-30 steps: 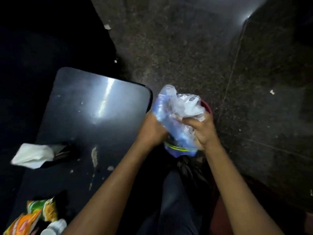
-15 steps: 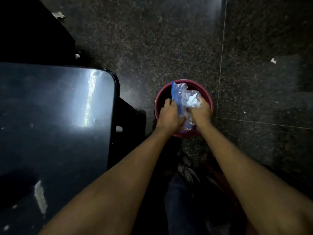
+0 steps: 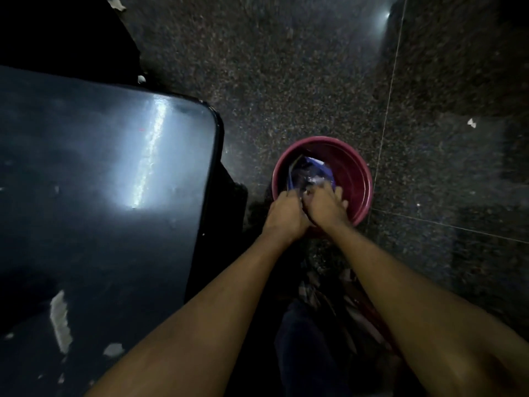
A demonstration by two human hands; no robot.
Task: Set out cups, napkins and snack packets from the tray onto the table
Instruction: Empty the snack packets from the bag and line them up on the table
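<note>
A round red tub [image 3: 357,173] stands on the dark speckled floor to the right of the table. Inside it lies a crumpled blue and clear plastic bag [image 3: 312,176]. My left hand [image 3: 286,216] and my right hand [image 3: 325,206] reach side by side over the tub's near rim, and both grip the near edge of the bag. The bag's contents are hidden. The dark glossy table [image 3: 100,196] fills the left of the view, with a bright streak of reflected light on it.
The table's rounded corner [image 3: 213,121] lies close to the tub's left side. Small white scraps [image 3: 58,319] lie on the table's near part and on the floor [image 3: 471,123]. My legs and some cloth [image 3: 315,325] are below my arms.
Both hands have carried the plastic bag down from chest height into the red tub. My view has swung right, so the napkin and snack packets on the table are out of sight.
</note>
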